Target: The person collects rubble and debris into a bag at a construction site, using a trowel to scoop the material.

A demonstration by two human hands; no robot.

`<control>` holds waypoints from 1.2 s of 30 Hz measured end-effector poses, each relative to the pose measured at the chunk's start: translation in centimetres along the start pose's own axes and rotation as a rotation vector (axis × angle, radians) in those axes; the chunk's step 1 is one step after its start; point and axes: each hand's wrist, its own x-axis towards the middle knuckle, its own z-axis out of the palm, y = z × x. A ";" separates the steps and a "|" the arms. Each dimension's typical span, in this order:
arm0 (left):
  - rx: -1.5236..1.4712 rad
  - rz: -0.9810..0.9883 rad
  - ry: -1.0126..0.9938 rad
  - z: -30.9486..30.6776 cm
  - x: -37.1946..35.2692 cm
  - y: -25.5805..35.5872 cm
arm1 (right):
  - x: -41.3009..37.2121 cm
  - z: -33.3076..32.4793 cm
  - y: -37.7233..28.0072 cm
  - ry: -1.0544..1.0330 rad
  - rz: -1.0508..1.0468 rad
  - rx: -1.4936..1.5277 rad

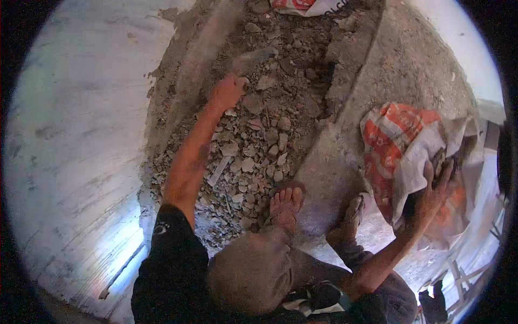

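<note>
Stretched forward over a heap of broken rubble (pixel 248 156), my left hand (pixel 231 90) is closed round the handle end of a blurred flat tool. The tool's greyish blade (pixel 256 58) points up and right, low over the loose stones. On the right, my right hand (pixel 438 186) rests against a white and orange woven sack (pixel 396 135), with its fingers spread over the crumpled cloth near the sack's dark opening. Whether its fingertips pinch the cloth is hard to tell.
A pale wall (pixel 81 124) runs along the left. Another sack (pixel 307 6) lies at the top. My bare foot (pixel 286 205) stands at the rubble's edge, and a dusty raised ledge (pixel 388 70) extends along the right. Pale sticks (pixel 464 278) show at lower right.
</note>
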 end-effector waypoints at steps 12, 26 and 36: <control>0.088 -0.207 0.168 6.7 14.3 -0.2 | 2.1 -0.5 5.5 0.186 0.210 0.132; 0.771 0.387 0.441 4.0 15.4 -11.5 | 4.9 -8.8 0.0 -0.075 0.400 0.425; 0.204 -0.029 -0.295 -0.1 5.0 0.0 | 11.6 8.2 -29.2 -0.180 0.177 1.206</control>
